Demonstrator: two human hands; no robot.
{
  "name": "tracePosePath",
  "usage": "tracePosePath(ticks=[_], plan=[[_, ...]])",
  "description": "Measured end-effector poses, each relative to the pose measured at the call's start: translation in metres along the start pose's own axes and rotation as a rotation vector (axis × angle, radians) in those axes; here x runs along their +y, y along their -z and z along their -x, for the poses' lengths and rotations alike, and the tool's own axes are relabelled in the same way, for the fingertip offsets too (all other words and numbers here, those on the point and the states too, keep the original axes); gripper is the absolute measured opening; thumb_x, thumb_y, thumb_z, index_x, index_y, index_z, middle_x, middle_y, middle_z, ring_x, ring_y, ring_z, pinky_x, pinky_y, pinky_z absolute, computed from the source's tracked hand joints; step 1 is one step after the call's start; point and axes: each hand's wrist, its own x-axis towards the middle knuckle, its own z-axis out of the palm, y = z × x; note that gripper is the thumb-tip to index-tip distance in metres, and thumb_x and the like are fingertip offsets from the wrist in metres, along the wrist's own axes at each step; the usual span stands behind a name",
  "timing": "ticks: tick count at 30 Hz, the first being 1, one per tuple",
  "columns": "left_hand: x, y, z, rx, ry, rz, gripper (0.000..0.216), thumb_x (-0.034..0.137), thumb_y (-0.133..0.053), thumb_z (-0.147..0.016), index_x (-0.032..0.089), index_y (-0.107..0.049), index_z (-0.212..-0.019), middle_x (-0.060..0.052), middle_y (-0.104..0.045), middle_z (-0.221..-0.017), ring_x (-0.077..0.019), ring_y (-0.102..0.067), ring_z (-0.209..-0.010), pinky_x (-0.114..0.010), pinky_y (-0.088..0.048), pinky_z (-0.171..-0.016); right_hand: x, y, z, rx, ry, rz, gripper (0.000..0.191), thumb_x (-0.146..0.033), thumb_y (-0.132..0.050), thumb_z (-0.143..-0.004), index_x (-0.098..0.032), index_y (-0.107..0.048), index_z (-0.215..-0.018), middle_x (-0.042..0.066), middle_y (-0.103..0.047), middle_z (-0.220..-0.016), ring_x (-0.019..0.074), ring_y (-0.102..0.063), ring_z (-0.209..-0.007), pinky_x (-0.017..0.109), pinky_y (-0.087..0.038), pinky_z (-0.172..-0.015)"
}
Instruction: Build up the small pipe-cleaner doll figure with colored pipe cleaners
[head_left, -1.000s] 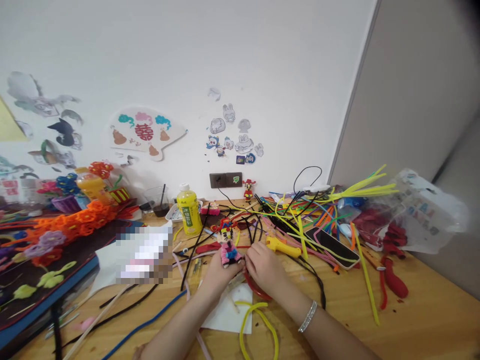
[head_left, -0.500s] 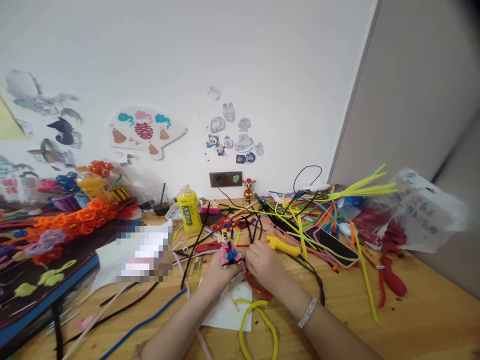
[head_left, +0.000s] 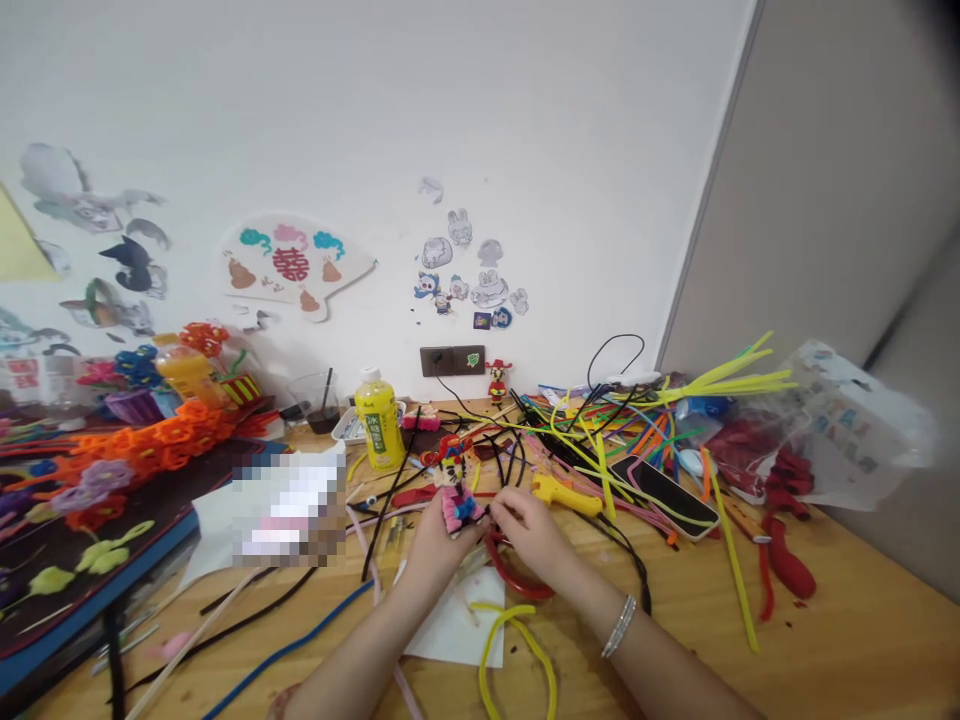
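Observation:
A small pipe-cleaner doll (head_left: 455,492) in pink and blue with a red and yellow headpiece stands upright in the middle of the wooden table (head_left: 825,650). My left hand (head_left: 435,548) is closed round its lower body. My right hand (head_left: 529,530) pinches at the doll's right side with thumb and fingers together; what it pinches is too small to make out. A red pipe-cleaner loop (head_left: 517,580) lies under my right hand. A yellow pipe cleaner (head_left: 517,640) curls on a white paper sheet (head_left: 457,630) in front of my wrists.
A yellow bottle (head_left: 378,419) and a plastic cup (head_left: 315,402) stand behind the doll. A yellow glue gun (head_left: 564,492), a phone (head_left: 660,492) and a tangle of coloured pipe cleaners (head_left: 637,420) lie to the right. Orange pipe-cleaner flowers (head_left: 157,440) cover the left.
My right hand has shifted slightly up and left towards the doll, showing more of the red loop beneath it. The left hand keeps its hold on the doll.

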Motion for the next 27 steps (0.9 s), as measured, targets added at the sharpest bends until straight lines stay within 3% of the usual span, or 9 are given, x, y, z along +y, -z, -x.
tracePosePath(ticks=[4,10,13,19,27], plan=[[0.001,0.002,0.0,0.009,-0.067,-0.074,0.013,0.023,-0.06,-0.058,0.019,-0.051,-0.065,0.0,-0.06,-0.066,-0.0173,-0.054,-0.062,-0.029,-0.044,-0.06,0.001,0.001,-0.002,-0.065,-0.176,-0.217,0.019,-0.027,-0.046,-0.081,-0.017,-0.053,-0.067,-0.002,-0.053,-0.064,0.0129,-0.05,-0.063,0.022,-0.039,-0.058],[0.0,0.003,-0.002,0.033,-0.113,-0.123,0.009,0.019,-0.059,-0.056,0.019,-0.05,-0.06,0.001,-0.057,-0.06,-0.0167,-0.053,-0.058,-0.028,-0.042,-0.057,-0.002,0.004,-0.001,-0.088,-0.106,-0.227,0.018,-0.025,-0.048,-0.079,-0.017,-0.055,-0.065,-0.002,-0.054,-0.062,0.0133,-0.05,-0.063,0.024,-0.038,-0.06],[0.001,0.002,-0.001,0.024,-0.128,-0.124,0.008,0.019,-0.057,-0.056,0.019,-0.05,-0.06,0.001,-0.057,-0.06,-0.0162,-0.052,-0.057,-0.027,-0.042,-0.056,-0.002,0.001,0.0,-0.092,-0.192,-0.322,0.018,-0.027,-0.052,-0.075,-0.017,-0.054,-0.061,-0.003,-0.051,-0.058,0.0123,-0.047,-0.057,0.023,-0.036,-0.056],[0.003,0.002,0.001,0.003,-0.16,-0.138,0.007,0.016,-0.054,-0.055,0.02,-0.049,-0.059,0.001,-0.055,-0.059,-0.0156,-0.051,-0.056,-0.026,-0.041,-0.055,-0.008,-0.008,0.001,0.022,-0.387,-0.454,0.02,-0.032,-0.055,-0.068,-0.017,-0.05,-0.056,-0.004,-0.046,-0.052,0.0105,-0.041,-0.051,0.022,-0.032,-0.05],[0.005,0.001,0.002,0.026,-0.125,-0.142,0.008,0.017,-0.057,-0.056,0.02,-0.05,-0.059,0.001,-0.056,-0.059,-0.0163,-0.051,-0.058,-0.027,-0.041,-0.057,-0.013,-0.013,0.004,0.141,-0.344,-0.415,0.019,-0.032,-0.053,-0.068,-0.018,-0.049,-0.056,-0.004,-0.044,-0.052,0.0109,-0.039,-0.052,0.023,-0.029,-0.05]])
